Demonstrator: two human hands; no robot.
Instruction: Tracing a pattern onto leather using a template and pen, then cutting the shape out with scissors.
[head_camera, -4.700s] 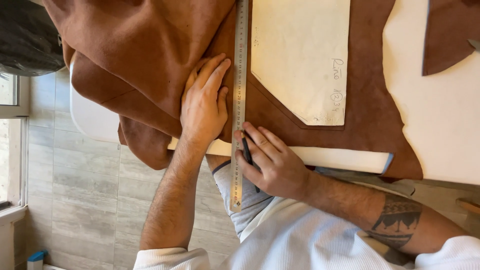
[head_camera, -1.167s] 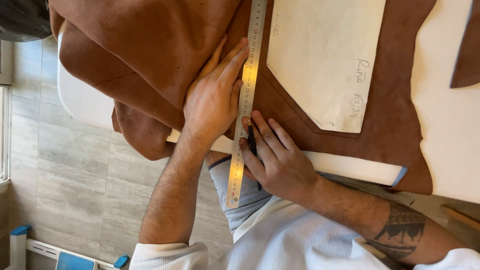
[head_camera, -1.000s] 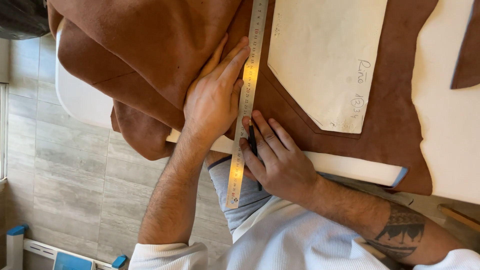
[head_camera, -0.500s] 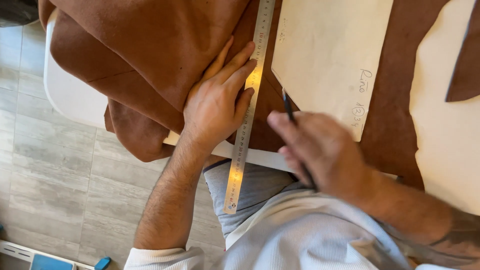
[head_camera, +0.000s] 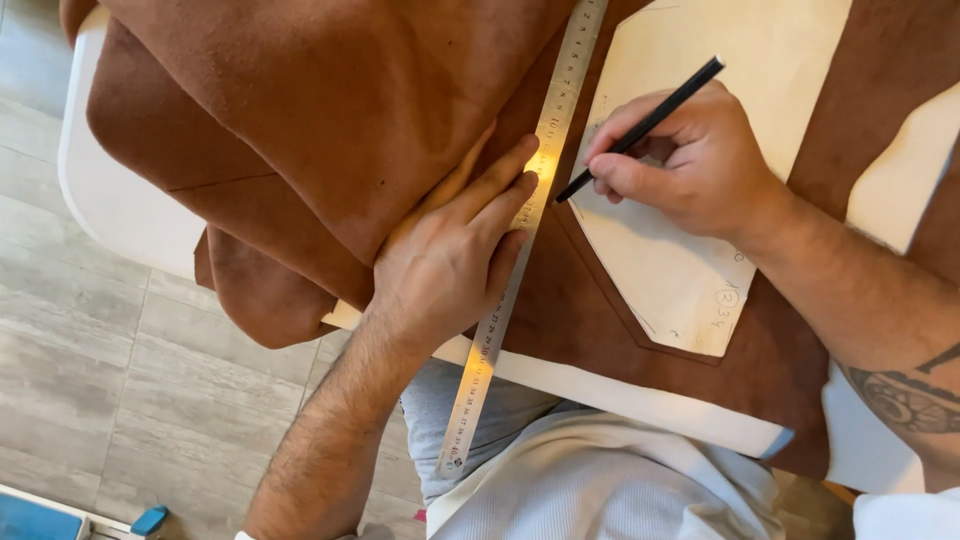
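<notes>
Right hand (head_camera: 700, 165) pinching black pen (head_camera: 640, 128), lifted from table edge to mid-ruler since a second ago. Left hand (head_camera: 450, 260) flat, pinning steel ruler (head_camera: 520, 230) on brown leather (head_camera: 330, 120); line restarts higher.

A white table (head_camera: 110, 200) stands over a grey tiled floor (head_camera: 90, 400) in soft daylight.

Left hand (head_camera: 450, 262) at frame centre, palm down, fingers extended flat toward upper right, forearm running in from lower left, right hand (head_camera: 690, 160) at upper right, fingers curled in a writing grip, tattooed forearm exiting at right edge
</notes>
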